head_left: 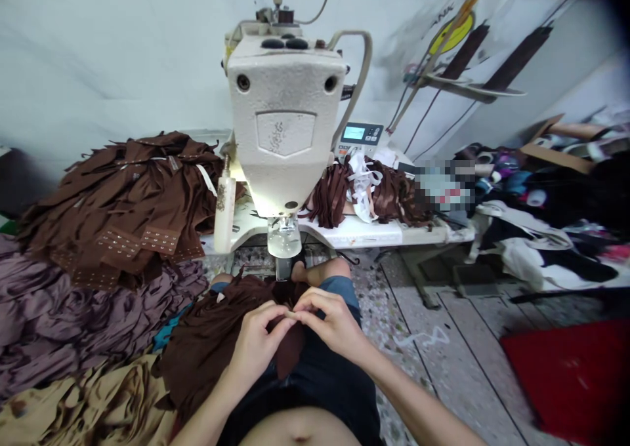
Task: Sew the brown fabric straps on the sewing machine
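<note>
Above my lap, my left hand (262, 338) and my right hand (331, 318) meet, thumbs and forefingers pinched together at the tips. What lies in the pinch is too small to make out; a pale sliver shows there. A brown stretchy garment (211, 341) is bunched across my left thigh, and a flap of it hangs just below the fingertips. Beyond the hands stands a white sewing machine (285, 124), its needle area (284, 229) lit and apart from both hands.
Brown garments with hook-and-eye strips (138, 203) are heaped left of the machine, beside mauve cloth (98, 321) and tan cloth (93, 406). Brown straps (335, 193) and white ribbon (364, 183) lie on the machine bed. A control panel (359, 138) stands behind; a red object (571, 374) is at right.
</note>
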`<state>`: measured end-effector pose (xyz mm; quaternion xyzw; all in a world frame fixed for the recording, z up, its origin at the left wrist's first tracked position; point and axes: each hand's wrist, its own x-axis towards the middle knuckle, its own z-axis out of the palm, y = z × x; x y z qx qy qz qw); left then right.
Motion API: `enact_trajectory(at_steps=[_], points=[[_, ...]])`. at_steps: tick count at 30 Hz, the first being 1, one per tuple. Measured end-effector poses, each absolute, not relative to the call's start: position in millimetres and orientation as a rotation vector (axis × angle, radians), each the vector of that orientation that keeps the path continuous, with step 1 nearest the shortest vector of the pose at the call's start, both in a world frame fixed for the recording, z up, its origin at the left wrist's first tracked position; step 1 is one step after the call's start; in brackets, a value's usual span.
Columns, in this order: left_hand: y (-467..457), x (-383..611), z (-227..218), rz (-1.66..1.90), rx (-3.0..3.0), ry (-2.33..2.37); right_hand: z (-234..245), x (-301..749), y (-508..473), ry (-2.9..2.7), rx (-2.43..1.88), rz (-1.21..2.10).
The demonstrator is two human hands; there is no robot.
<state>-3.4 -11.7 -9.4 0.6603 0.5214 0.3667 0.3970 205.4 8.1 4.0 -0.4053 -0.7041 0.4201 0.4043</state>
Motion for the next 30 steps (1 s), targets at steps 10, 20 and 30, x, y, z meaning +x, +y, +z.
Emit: enact_trajectory(at_steps=[10,20,30], points=[[-5.1,-5.9,-1.2,0.967,1.629,1.158,21.6,202.0,14.2,-1.885,-1.027,1.016],[17.5,-3.1,47.5,1.326,1.979,1.326,92.2,193.2,60.1,-1.963,-1.072,0.709],[40.2,-6.0,68.1,1.062,2.884,1.369,85.3,190.2,118.5,-1.666,-1.145,0.972]])
